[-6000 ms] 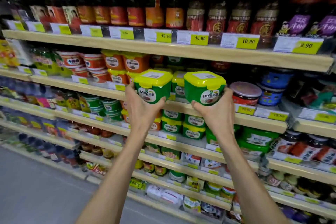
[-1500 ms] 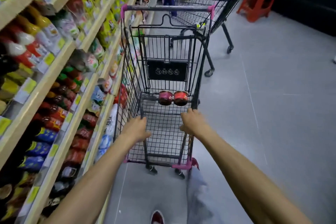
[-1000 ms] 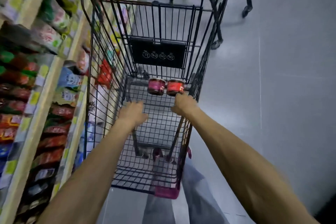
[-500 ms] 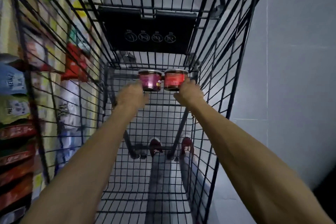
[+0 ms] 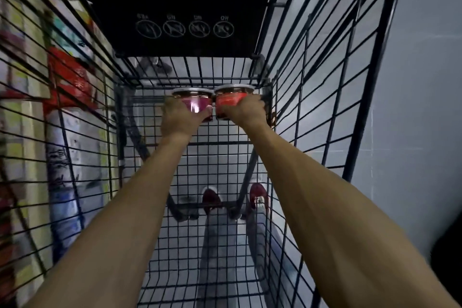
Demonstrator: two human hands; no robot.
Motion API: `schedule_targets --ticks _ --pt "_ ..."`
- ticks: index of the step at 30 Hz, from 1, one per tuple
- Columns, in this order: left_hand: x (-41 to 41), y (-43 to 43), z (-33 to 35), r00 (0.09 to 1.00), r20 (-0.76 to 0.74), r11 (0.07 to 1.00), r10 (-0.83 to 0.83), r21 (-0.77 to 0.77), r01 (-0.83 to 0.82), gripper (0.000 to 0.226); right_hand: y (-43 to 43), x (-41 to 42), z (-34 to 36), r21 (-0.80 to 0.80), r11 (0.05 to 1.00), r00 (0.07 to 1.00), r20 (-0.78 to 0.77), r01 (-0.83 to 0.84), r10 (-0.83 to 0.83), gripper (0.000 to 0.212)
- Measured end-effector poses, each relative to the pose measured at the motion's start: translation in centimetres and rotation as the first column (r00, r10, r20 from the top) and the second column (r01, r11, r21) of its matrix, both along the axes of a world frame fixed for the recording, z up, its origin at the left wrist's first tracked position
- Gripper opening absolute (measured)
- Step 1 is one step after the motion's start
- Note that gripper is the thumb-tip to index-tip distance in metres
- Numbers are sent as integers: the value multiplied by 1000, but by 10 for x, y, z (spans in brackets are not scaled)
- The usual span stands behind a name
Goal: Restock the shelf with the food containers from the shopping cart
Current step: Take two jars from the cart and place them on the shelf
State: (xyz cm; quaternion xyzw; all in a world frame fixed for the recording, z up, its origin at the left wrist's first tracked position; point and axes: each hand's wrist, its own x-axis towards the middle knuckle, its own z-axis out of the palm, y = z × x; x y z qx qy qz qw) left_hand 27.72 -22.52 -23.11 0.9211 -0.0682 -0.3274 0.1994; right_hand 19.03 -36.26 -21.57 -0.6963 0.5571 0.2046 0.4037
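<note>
Left hand (image 5: 181,117) wraps the magenta tub (image 5: 193,100), right hand (image 5: 246,111) the red tub (image 5: 228,99), at twelve o'clock; likely light, stiff, slick, so sidewall grips suit.

Two bare arms reach down into a black wire shopping cart (image 5: 372,82). At centre frame the left hand (image 5: 181,117) grips a magenta container (image 5: 196,101) and the right hand (image 5: 246,111) grips a red container (image 5: 228,99), side by side on the basket floor. A black panel (image 5: 175,2) with four prohibition icons fills the upper centre. Red shoes (image 5: 211,199) show through the mesh at lower centre. Blurred shelves (image 5: 30,132) line the left edge, and grey floor (image 5: 420,107) lies at right.
</note>
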Motion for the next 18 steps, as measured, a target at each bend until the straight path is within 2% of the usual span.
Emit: schedule_targets --ticks 4,7,12,14,16,18 --pt "2 7 -5 998 -29 997 59 -47 -60 85 2 1 -14 -9 1000 1000 17 24 -24 99" --pt "2 15 -1 993 -67 995 97 -26 -99 82 7 -3 -10 -70 997 999 -7 31 -32 97" --pt "-3 37 13 988 -64 990 142 35 -140 96 22 -19 19 -129 990 997 -49 -59 53 91" --pt "-5 43 36 981 -69 984 180 26 -178 80 23 -20 39 -125 990 997 -43 -68 64 91" --pt "-8 49 64 974 -25 974 227 -19 -228 70 26 -20 63 -106 992 997 -10 -73 73 103" --pt "-10 56 97 964 78 967 253 -41 -251 78 25 -21 73 -126 987 994 35 -101 106 126"
